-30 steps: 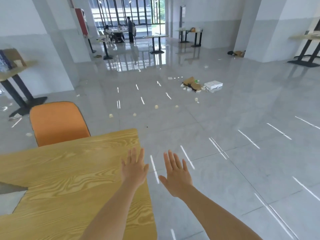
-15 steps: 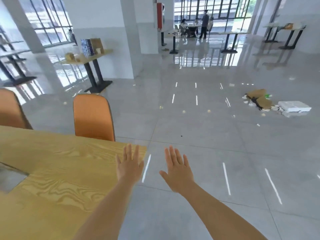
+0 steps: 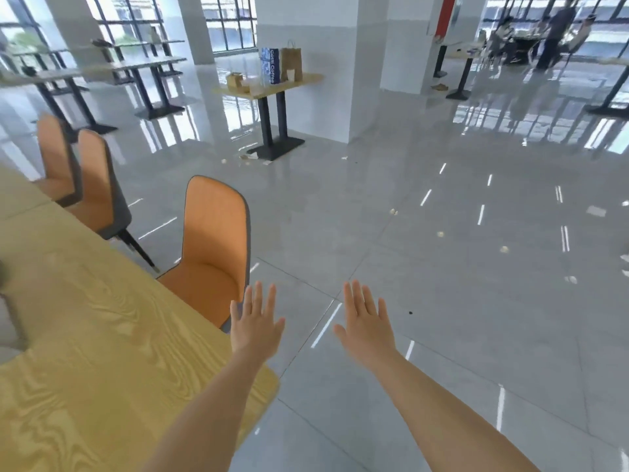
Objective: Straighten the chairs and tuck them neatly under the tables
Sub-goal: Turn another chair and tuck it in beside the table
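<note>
A long wooden table (image 3: 102, 352) fills the lower left. Three orange chairs with grey backs stand along its far side. The nearest chair (image 3: 214, 247) sits at the table's corner, its seat partly under the tabletop. A second chair (image 3: 98, 185) and a third chair (image 3: 56, 158) stand further left. My left hand (image 3: 255, 321) is held out flat with straight fingers, just right of the nearest chair's seat, holding nothing. My right hand (image 3: 366, 323) is also flat and empty, over the bare floor.
A small table (image 3: 269, 88) with paper bags and cups stands by a white pillar (image 3: 306, 63). More tables line the windows at the left. People sit and stand at a table (image 3: 531, 39) at the far right. Scraps lie scattered on the glossy grey floor (image 3: 442, 267).
My view has swung left, so the chair row and the small table came into sight. Both hands stay flat and empty, now nearer the end chair.
</note>
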The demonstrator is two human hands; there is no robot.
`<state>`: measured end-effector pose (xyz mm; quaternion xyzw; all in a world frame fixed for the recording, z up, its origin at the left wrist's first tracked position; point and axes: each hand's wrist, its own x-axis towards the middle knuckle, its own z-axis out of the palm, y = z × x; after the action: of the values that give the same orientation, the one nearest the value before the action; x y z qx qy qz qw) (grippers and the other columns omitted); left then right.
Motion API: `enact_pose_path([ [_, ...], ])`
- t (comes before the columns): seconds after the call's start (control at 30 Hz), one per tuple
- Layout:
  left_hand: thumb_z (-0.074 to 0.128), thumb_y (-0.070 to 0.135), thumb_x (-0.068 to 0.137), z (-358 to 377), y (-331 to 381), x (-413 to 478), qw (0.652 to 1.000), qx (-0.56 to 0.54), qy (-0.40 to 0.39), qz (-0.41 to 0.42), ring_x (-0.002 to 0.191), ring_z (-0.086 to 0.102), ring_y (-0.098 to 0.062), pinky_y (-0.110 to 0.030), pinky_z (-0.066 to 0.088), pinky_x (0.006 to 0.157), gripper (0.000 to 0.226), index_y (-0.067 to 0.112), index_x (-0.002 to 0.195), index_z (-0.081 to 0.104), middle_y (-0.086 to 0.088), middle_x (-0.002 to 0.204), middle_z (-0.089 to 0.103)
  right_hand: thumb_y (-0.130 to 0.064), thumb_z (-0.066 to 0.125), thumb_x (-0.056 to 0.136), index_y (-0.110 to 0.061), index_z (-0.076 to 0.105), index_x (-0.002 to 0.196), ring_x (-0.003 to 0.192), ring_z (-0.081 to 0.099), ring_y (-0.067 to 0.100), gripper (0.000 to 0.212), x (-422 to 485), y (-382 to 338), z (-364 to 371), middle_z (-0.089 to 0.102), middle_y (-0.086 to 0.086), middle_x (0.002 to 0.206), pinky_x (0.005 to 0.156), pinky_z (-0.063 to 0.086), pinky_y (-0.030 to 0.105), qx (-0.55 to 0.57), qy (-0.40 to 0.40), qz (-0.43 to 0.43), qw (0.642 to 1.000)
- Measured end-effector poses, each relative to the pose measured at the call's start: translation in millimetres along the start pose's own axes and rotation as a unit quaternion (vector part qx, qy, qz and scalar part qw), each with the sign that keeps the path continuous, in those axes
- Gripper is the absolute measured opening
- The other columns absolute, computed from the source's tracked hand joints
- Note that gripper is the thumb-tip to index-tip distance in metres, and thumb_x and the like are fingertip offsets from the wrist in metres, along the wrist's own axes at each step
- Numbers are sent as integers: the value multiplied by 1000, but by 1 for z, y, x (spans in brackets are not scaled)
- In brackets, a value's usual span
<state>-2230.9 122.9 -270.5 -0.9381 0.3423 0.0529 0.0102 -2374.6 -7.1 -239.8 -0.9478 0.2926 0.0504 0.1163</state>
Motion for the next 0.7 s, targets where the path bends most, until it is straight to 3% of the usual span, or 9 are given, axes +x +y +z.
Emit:
enact_pose_path([
  [0.13, 19, 45, 100, 0, 13, 62, 998, 3, -15, -54, 147, -13, -25, -46, 2, 120, 65, 19, 146, -19, -7, 159, -16, -39, 31, 101, -11, -17, 148, 148, -9, 26, 73, 84, 22, -8, -18, 9, 159, 119, -3, 44, 10, -13, -60, 998],
  [0.43, 19, 44, 100, -12, 37, 229, 976, -39, -20, -215, 147, -15, -26, -48, -2, 119, 65, 18, 147, -18, -7, 158, -18, -40, 29, 101, -12, -19, 147, 148, -7, 26, 72, 313, 78, -53, -16, 9, 159, 119, -2, 45, -49, -40, -185, 981],
  [0.7, 17, 46, 100, -39, 2, 338, 934, -63, 8, -352, 147, -14, -25, -47, -4, 119, 63, 20, 148, -13, -6, 159, -16, -42, 27, 101, -10, -19, 147, 148, -6, 26, 72, 490, 30, -77, -16, 10, 159, 119, 3, 45, -77, -42, -311, 946],
])
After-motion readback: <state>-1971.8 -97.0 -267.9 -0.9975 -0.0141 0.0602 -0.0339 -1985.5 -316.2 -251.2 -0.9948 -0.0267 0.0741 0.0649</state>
